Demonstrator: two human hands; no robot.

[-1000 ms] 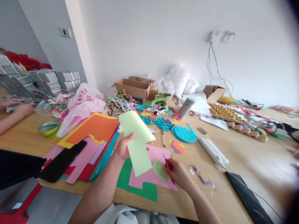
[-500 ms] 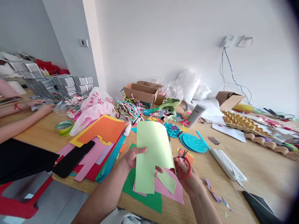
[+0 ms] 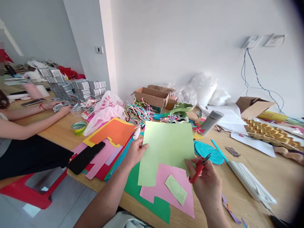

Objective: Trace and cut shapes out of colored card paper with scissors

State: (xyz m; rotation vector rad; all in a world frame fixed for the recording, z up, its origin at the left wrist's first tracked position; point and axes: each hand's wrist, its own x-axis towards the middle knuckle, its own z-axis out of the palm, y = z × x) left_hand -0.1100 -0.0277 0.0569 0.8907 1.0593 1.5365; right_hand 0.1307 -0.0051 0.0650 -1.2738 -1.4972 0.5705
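Note:
A light green sheet of paper (image 3: 169, 142), with a piece cut out of its lower right corner, is held up over the table between both hands. My left hand (image 3: 136, 150) pinches its left edge, thumb in front. My right hand (image 3: 206, 177) grips red-handled scissors (image 3: 197, 171), blades pointing up and right, while its thumb and fingers also hold the sheet's right edge. Below lies a small light green piece (image 3: 176, 190) with a fish outline drawn on it, resting on pink paper (image 3: 161, 185). Green paper (image 3: 135, 186) lies partly under the pink.
Coloured paper sheets (image 3: 116, 131) and a black phone (image 3: 85, 157) lie to the left. Blue ovals (image 3: 209, 152), a grey bottle (image 3: 212, 122) and a white power strip (image 3: 251, 182) are on the right. At far left, a person's hands (image 3: 64, 109) handle small packs.
The curled green sheet has been spread flat, facing me. My right hand has shifted onto its right edge with the scissors turned. The view has swung left.

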